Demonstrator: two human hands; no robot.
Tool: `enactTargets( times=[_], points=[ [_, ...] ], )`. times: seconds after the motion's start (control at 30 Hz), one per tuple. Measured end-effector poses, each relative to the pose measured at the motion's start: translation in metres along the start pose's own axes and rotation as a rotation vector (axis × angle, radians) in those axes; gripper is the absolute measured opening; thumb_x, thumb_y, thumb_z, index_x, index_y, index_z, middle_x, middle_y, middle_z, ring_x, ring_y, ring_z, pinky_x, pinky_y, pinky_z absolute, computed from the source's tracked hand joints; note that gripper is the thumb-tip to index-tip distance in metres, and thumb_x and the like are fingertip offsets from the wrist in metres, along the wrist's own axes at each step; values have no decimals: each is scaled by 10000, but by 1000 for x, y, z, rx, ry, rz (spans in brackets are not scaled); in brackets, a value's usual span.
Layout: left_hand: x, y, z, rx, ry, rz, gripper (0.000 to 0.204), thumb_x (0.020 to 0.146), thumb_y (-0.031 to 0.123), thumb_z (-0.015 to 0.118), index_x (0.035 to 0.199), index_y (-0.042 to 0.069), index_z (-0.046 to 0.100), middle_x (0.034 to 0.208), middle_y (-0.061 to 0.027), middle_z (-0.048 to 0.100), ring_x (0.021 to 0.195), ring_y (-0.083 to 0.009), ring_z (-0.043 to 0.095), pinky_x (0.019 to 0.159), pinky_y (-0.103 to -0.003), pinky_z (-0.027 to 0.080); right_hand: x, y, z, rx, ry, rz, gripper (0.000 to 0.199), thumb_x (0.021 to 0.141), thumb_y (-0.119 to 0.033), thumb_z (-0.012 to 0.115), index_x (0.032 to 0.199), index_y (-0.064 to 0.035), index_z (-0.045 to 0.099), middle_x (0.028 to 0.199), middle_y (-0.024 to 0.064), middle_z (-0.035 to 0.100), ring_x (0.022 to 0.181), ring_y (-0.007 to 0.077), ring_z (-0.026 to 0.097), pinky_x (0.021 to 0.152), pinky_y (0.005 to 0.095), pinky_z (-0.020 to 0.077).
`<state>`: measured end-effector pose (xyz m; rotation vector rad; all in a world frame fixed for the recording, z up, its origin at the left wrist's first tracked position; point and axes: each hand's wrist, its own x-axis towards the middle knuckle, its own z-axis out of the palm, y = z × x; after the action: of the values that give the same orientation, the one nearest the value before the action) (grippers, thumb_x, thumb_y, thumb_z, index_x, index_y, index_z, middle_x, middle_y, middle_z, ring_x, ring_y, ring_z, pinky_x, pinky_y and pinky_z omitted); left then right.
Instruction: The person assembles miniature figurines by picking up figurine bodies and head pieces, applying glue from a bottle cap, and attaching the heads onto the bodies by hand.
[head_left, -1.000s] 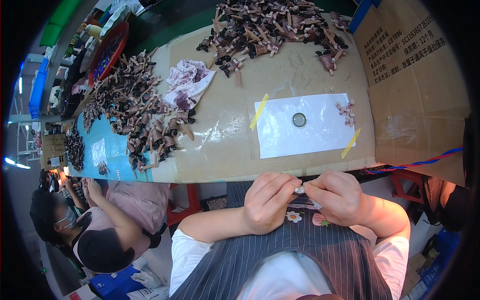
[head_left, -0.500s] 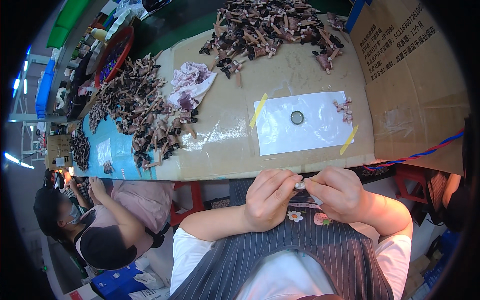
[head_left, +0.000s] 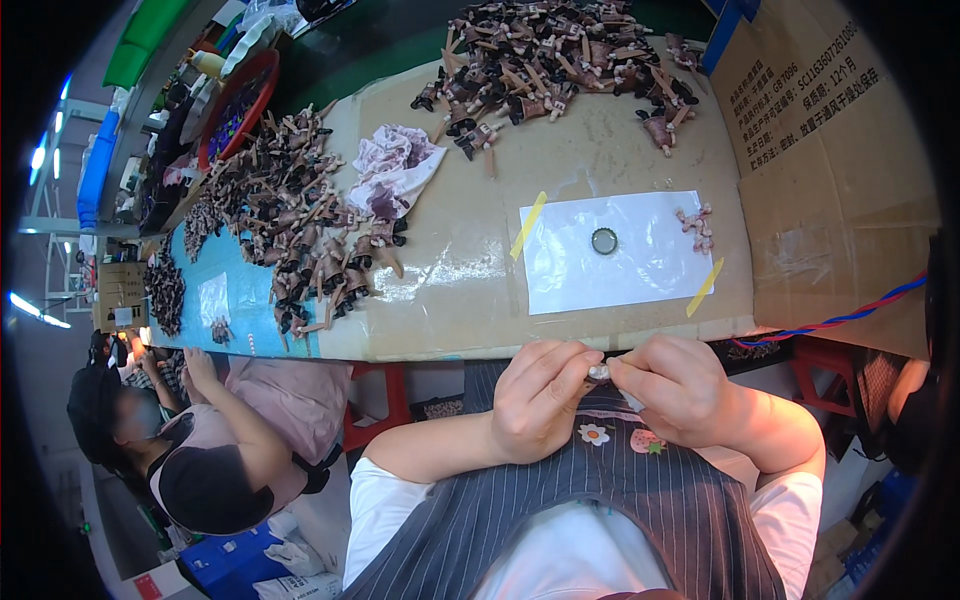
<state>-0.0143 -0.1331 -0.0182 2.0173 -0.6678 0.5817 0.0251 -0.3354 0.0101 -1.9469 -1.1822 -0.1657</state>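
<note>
Just off the table's near edge, my two closed hands meet in front of my apron. My left hand (head_left: 540, 400) pinches a small pale piece (head_left: 598, 372), mostly covered by the fingers. Its shape is too small to tell. My right hand (head_left: 675, 390) is closed too, its fingertips against that piece. A white sliver (head_left: 633, 401) pokes out under the right hand; what it belongs to is hidden. Beyond the hands, a white sheet (head_left: 560, 285) is taped to the tabletop. On it sit an upturned bottle cap (head_left: 604, 241) and several small pale figure parts (head_left: 697, 225).
Brown figurines with sticks form piles at the far side (head_left: 545, 60) and left (head_left: 290, 200). A stained cloth (head_left: 395, 170) lies between them. A cardboard box (head_left: 830, 190) walls the right, with a red-blue twisted cable (head_left: 850, 312). Another person (head_left: 220, 430) sits at left.
The view has shifted slightly, so the table's contents appear a little further right. Both hands keep the same pinch, with only slight finger movement.
</note>
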Motion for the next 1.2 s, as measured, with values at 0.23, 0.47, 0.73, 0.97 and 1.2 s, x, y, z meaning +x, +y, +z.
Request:
enactTargets(
  times=[0.23,0.47,0.73,0.97,1.2],
  points=[
    [-2,-2,1,-15,-8,-18,372,669,-83,705,1034,-90,632,966,-191,640,805,-327,627,695,-366,511,0,0,2,-34,18,25,431,605,-44,689,1025,35,634,814,107,559,665,255,573,569,339,472],
    [3,-14,7,-73,-82,-109,238,818,-73,646,1051,-97,603,898,-186,661,809,-319,649,740,-361,525,-8,5,14,13,141,176,379,656,51,637,1034,16,639,867,123,600,731,284,614,611,360,491],
    [-10,-37,7,-1007,-57,-619,291,986,29,494,1268,-45,491,1104,-121,626,957,-159,622,895,-321,509,-24,53,4,-251,513,592,339,765,69,523,1091,43,613,1028,217,614,945,381,614,821,416,498],
    [-12,-46,-3,-891,-18,-533,298,973,70,537,1249,-37,505,1092,-137,618,963,-189,619,820,-321,499,-39,91,11,-617,453,893,354,798,16,492,1138,24,590,1046,205,572,985,417,577,839,469,472],
    [-16,-61,-26,-1227,164,-837,350,980,171,538,1271,-22,515,1072,-122,618,959,-152,583,862,-287,453,-49,92,10,-384,514,820,152,853,5,555,993,28,608,911,183,583,839,353,600,757,381,485]
  ],
)
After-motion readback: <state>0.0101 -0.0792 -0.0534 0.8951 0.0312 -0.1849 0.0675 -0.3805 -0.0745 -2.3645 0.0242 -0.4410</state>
